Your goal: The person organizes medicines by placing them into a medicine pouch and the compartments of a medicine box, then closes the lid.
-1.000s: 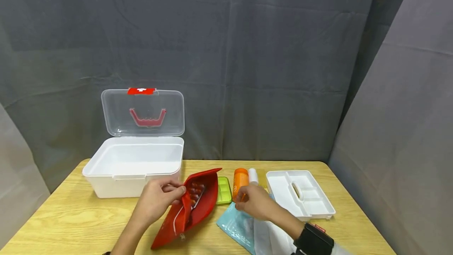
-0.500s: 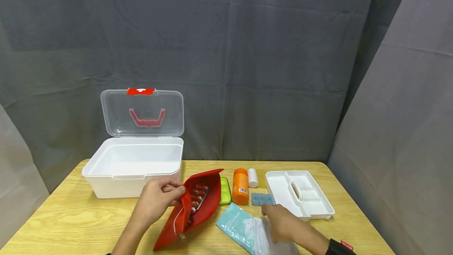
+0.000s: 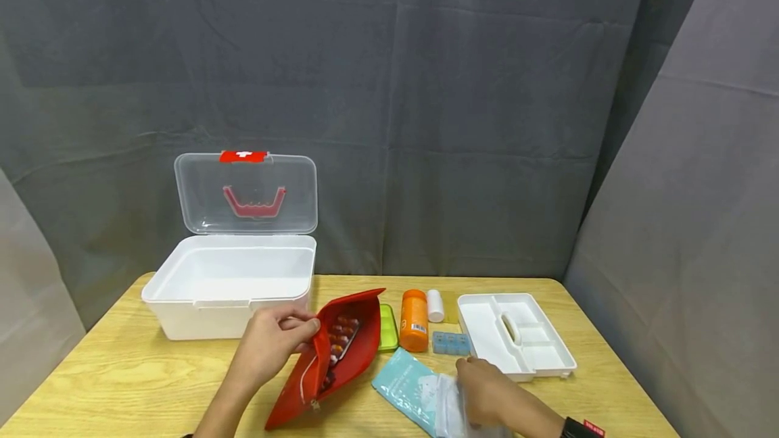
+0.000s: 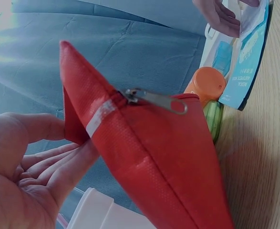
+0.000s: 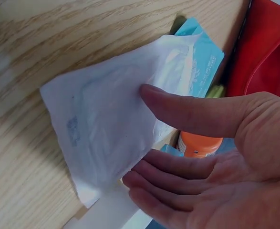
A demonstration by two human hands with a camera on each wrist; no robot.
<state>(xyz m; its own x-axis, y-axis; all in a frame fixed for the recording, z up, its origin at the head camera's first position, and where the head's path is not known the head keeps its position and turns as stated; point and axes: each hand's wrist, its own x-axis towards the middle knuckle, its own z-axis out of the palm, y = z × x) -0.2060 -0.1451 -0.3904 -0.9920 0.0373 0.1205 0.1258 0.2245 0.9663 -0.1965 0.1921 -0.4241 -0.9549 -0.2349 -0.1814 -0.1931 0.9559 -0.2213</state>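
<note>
The white box (image 3: 213,322), lid raised, stands at the red pouch's (image 3: 316,370) ten o'clock. The left hand (image 3: 274,340) pinches the pouch's lip; pills in a strip (image 3: 341,338) show inside. From beside the orange bottle (image 3: 414,323), the right hand (image 3: 487,391) has moved to four o'clock, pinching the white packet (image 5: 116,109), apparently now the work's focus. The tray (image 3: 538,330) sits at three.

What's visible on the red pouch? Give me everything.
The red pouch looks like soft, finely textured fabric, with a metal zipper pull and a white strip near one end. Its mouth gapes open, showing a blister pack of reddish-brown pills inside. It is tilted, in front of the green case, which it partly hides. The left hand pinches one edge of the mouth between thumb and fingers. Whether its underside rests on the table is unclear.
</note>
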